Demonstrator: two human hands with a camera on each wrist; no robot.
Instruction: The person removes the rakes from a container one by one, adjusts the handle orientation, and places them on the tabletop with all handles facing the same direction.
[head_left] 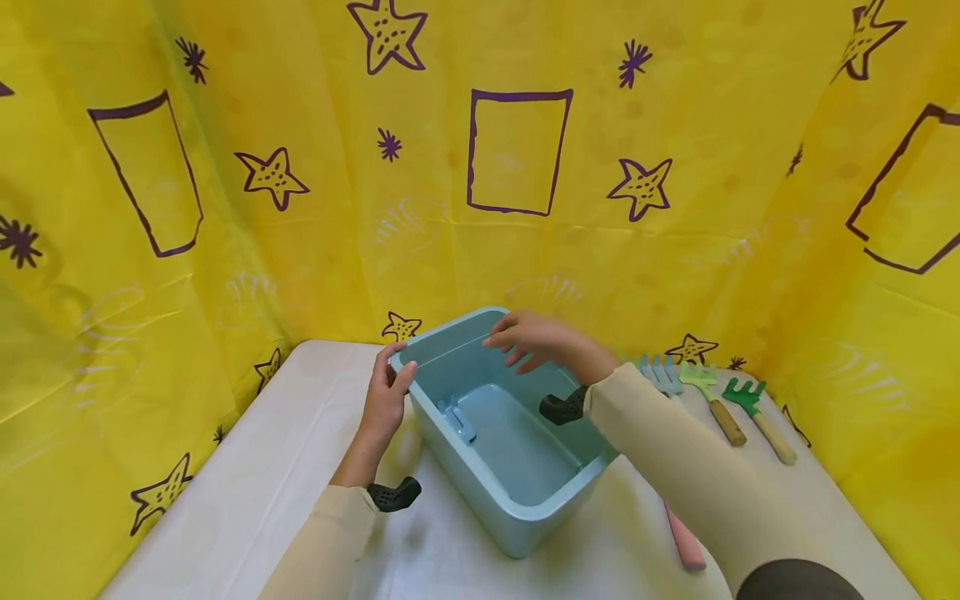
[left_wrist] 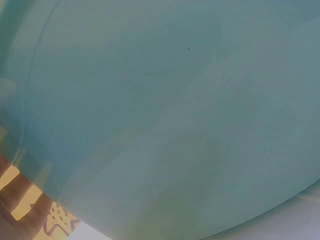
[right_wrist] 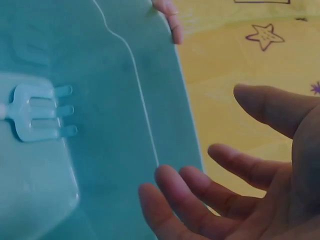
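Observation:
A pale blue rectangular tub (head_left: 517, 508) stands tilted across the white table. My left hand (head_left: 385, 400) grips its rim at the far left corner; in the left wrist view its fingers (left_wrist: 32, 217) lie at the tub's edge. Over the far part of the tub hovers my right hand (head_left: 536, 337), fingers loosely bent and nothing in them. Seen from the right wrist, the right hand's spread fingers (right_wrist: 230, 195) overlap the tub's wall. Inside the tub, along its left side, lies a light blue toy garden fork (right_wrist: 37, 112), its prongs against the wall.
Right of the tub lie a blue rake head (head_left: 660, 373), a light green rake (head_left: 701, 377) and a dark green rake (head_left: 753, 408), with wooden handles on the green ones. A pink handle (head_left: 684, 537) shows under the right sleeve. Yellow patterned cloth (head_left: 330, 250) encloses the table (head_left: 315, 400).

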